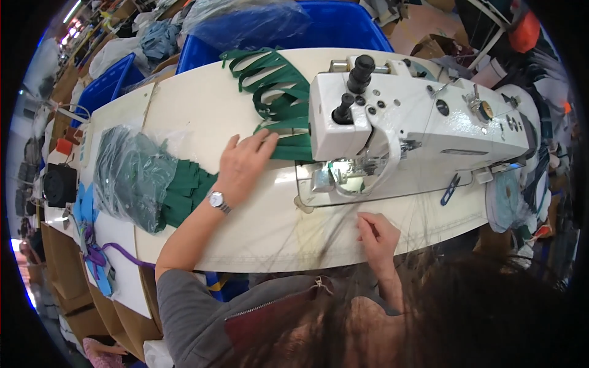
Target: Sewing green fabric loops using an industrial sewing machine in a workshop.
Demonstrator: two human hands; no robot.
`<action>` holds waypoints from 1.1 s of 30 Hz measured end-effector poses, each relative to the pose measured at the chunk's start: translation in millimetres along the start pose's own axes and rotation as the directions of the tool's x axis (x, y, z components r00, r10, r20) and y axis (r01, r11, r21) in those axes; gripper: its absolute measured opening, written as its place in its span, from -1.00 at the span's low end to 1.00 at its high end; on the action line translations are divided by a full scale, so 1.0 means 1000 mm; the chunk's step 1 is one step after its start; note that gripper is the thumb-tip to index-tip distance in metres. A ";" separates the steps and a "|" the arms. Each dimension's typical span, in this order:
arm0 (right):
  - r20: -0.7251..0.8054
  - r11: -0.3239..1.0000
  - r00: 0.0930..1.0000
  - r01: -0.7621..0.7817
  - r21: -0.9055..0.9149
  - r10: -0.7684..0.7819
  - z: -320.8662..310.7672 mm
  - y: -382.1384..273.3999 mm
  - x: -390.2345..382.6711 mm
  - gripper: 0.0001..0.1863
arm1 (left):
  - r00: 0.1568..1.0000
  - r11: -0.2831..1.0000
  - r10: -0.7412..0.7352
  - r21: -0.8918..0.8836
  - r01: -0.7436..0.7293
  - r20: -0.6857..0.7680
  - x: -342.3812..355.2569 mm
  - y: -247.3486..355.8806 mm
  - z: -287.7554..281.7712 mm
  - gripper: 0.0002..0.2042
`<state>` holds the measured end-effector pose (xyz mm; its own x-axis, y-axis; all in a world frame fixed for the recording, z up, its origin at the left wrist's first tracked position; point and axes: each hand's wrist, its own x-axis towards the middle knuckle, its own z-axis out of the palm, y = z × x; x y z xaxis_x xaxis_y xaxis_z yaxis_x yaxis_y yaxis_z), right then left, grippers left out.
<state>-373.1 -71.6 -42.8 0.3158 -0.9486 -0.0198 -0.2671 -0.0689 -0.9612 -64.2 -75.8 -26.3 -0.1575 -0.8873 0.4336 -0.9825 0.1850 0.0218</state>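
Observation:
My left hand (245,164), a watch on its wrist, lies with its fingers stretched out. Its fingertips touch the near end of a row of green fabric strips (293,149), which loop away over the table beside the sewing machine head. The white sewing machine (417,116) stands to the right, its lit needle area (350,175) between my two hands. Near the table's front edge my right hand (379,238) has its fingers curled in; whether anything is inside them is hidden. Left of my left forearm, stacked green fabric pieces (184,195) stick out of a clear plastic bag (126,175).
Blue thread snips (451,189) lie on the white table (257,236), right of the needle area. Blue bins (350,24) stand behind the table. Blue and purple straps (95,253) hang at the left. Loose hair crosses the lower right of the view.

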 end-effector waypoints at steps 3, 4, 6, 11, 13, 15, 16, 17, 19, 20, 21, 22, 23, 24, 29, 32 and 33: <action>0.255 0.984 0.967 -0.035 0.174 -0.010 0.028 -0.009 0.006 -0.77 | 0.987 0.985 -0.133 -0.096 0.142 0.091 -0.009 0.007 -0.034 -0.53; 0.328 0.964 0.944 -0.079 0.253 -0.009 0.045 -0.019 0.007 -0.75 | 0.940 0.809 -0.248 -0.484 0.334 0.234 -0.008 0.016 -0.045 -0.51; 0.406 0.932 0.914 -0.133 0.338 -0.016 0.077 -0.035 0.013 -0.72 | 0.823 0.048 -0.203 -0.834 0.549 0.530 -0.006 0.027 -0.054 -0.51; 0.532 0.842 0.826 -0.414 0.347 0.187 0.092 -0.027 0.016 -0.71 | 0.763 -0.557 -0.208 -0.715 0.423 0.612 -0.011 0.040 -0.041 -0.54; 0.467 0.841 0.858 -0.404 0.359 0.213 0.077 -0.023 0.015 -0.73 | 0.773 -0.588 -0.275 -0.736 0.335 0.571 -0.016 0.036 -0.038 -0.55; 0.476 0.759 0.834 -0.495 0.424 0.277 0.062 -0.022 0.021 -0.66 | 0.734 -0.292 -0.337 -0.807 0.514 0.589 -0.025 0.024 -0.031 -0.53; 0.463 0.760 0.840 -0.490 0.427 0.281 0.055 -0.019 0.025 -0.66 | 0.831 0.240 -0.425 -0.841 0.486 0.359 -0.029 0.029 -0.027 -0.51; 0.570 0.625 0.772 -0.598 0.501 0.282 0.050 -0.014 0.032 -0.64 | 0.837 0.238 -0.414 -0.845 0.479 0.358 -0.032 0.031 -0.025 -0.51; 0.647 0.469 0.715 -0.682 0.561 0.265 0.048 -0.007 0.043 -0.63 | 0.953 0.975 0.215 -0.002 -0.221 -0.213 -0.031 0.034 -0.022 -0.51; 0.682 0.440 0.683 -0.713 0.546 0.260 0.049 -0.005 0.049 -0.64 | 0.941 0.942 0.314 -0.082 -0.325 -0.127 -0.028 0.039 -0.026 -0.58; 0.731 0.420 0.637 -0.750 0.511 0.246 0.048 -0.005 0.053 -0.66 | 0.941 0.944 0.309 -0.078 -0.321 -0.136 -0.025 0.039 -0.020 -0.58; 0.730 0.430 0.637 -0.747 0.507 0.246 0.047 -0.007 0.055 -0.66 | 0.918 0.894 0.377 -0.208 -0.396 -0.123 -0.019 0.037 -0.010 -0.60; 0.727 0.491 0.642 -0.728 0.479 0.243 0.045 -0.010 0.055 -0.68 | 0.887 0.823 0.446 -0.335 -0.459 -0.120 -0.015 0.037 -0.003 -0.62; 0.724 0.547 0.646 -0.706 0.449 0.241 0.043 -0.010 0.058 -0.70 | 0.904 0.802 0.397 -0.421 -0.425 -0.157 -0.011 0.039 0.003 -0.66; 0.302 0.918 0.890 -0.385 0.092 0.343 -0.009 -0.024 0.027 -0.75 | 0.888 0.809 0.455 -0.387 -0.442 -0.064 0.005 0.032 0.015 -0.71; 0.085 0.934 0.934 -0.352 0.058 0.347 -0.034 -0.009 0.003 -0.78 | 0.911 0.827 0.412 -0.406 -0.388 -0.031 0.010 0.030 0.024 -0.75; 0.027 0.938 0.943 -0.332 0.096 0.331 -0.039 0.000 -0.002 -0.79 | 0.922 0.839 0.388 -0.414 -0.354 -0.001 0.010 0.030 0.025 -0.75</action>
<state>-409.5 -81.5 -31.9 0.2347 -0.9092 -0.3440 -0.2676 0.2798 -0.9220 -97.3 -90.2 -43.7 -0.5262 -0.7454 0.4093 -0.7274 0.6438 0.2374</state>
